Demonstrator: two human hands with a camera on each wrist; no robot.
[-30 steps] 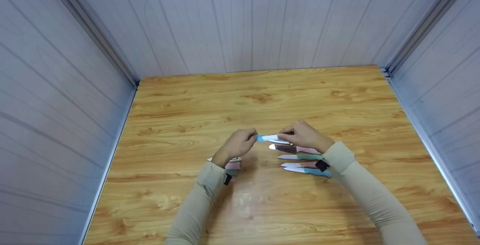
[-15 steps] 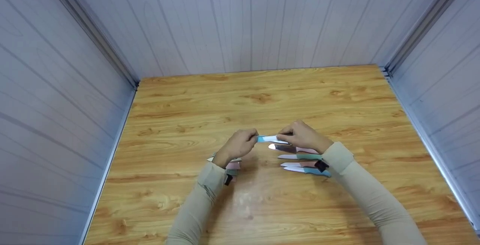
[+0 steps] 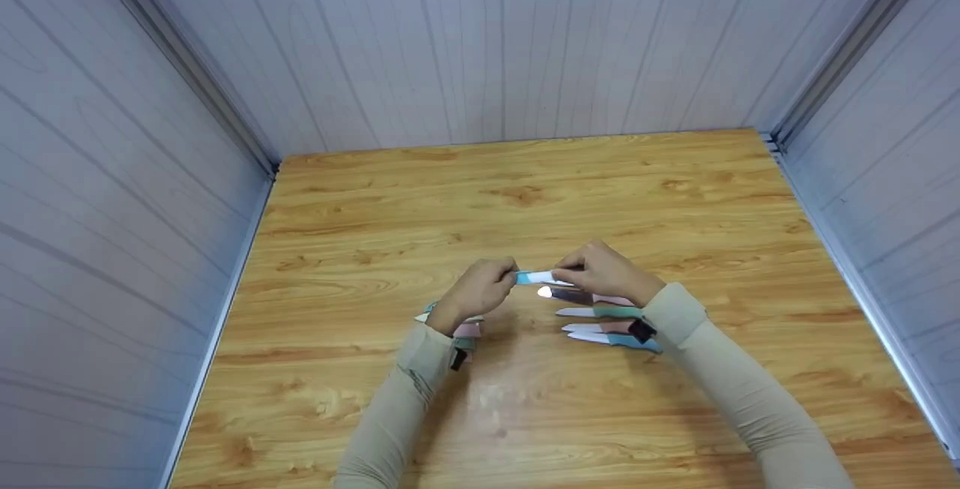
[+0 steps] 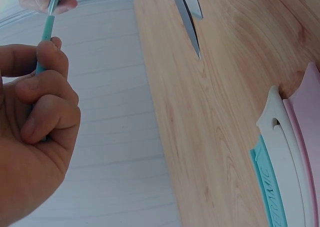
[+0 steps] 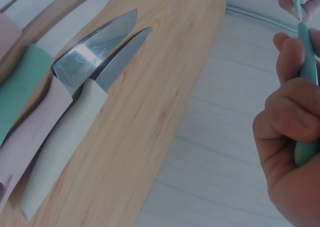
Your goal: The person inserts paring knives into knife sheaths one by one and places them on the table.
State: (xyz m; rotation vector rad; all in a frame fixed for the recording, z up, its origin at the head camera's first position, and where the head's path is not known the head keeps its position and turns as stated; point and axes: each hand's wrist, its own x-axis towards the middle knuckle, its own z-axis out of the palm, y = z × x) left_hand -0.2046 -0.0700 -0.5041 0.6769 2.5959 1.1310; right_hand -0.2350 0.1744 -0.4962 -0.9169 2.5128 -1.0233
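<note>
In the head view my left hand (image 3: 478, 288) and right hand (image 3: 604, 273) face each other just above the table. The left one pinches a teal blade sheath (image 4: 48, 29) between thumb and fingers, its other fingers curled. My right hand grips the teal handle (image 5: 306, 49) of a knife whose blade points into the sheath. Only a short pale stretch of blade (image 5: 299, 13) shows between handle and sheath in the right wrist view. Most of the handle lies hidden behind the fingers in the head view.
Below my right forearm lie several knives, among them a pink-handled one (image 5: 37, 132), a white-handled one (image 5: 65, 147) and a green-handled one (image 5: 22, 89). Teal (image 4: 271, 187), white (image 4: 285, 162) and pink (image 4: 306, 112) sheaths lie by my left wrist. Pale panel walls (image 3: 502, 39) enclose the wooden table (image 3: 517, 196).
The two hands have come very slightly closer together, with less showing between them. The knives and sheaths on the table stay where they were.
</note>
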